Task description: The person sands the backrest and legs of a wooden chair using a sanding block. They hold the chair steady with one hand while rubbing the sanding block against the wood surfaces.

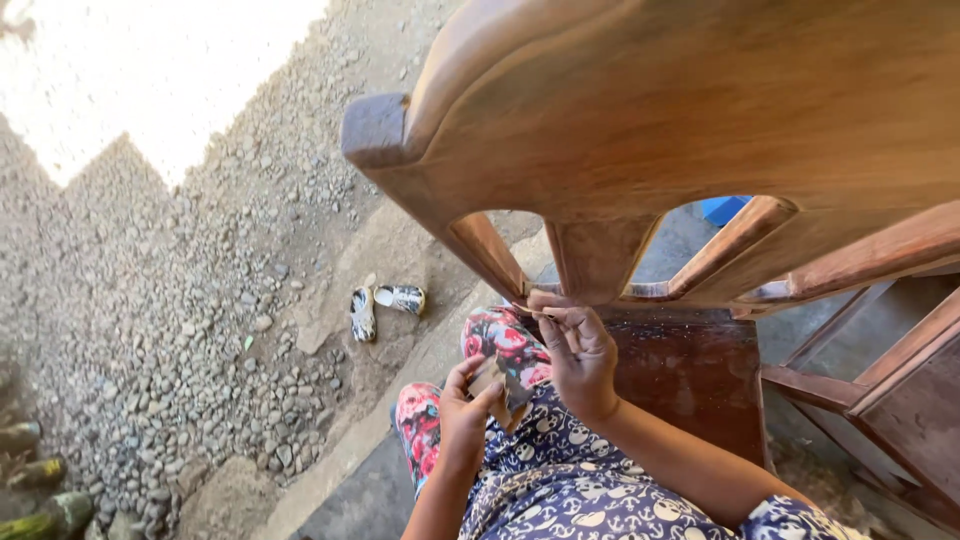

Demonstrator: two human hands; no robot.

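Note:
A brown wooden chair (640,110) fills the upper right, its carved backrest close to the camera and its dark seat (690,370) below. My right hand (578,350) is raised to the base of the central back slat (597,255), fingers pinched on a small piece I cannot make out. My left hand (465,410) rests over my lap and holds a folded brown piece of sandpaper (503,385). My knees, in floral red trousers (500,340), show beneath both hands.
Gravel ground (180,300) spreads to the left, sunlit at the top left. A pair of patterned shoes (385,305) lies on a dirt strip. More wooden furniture parts (900,390) stand at the right. A blue object (722,208) shows through the backrest gap.

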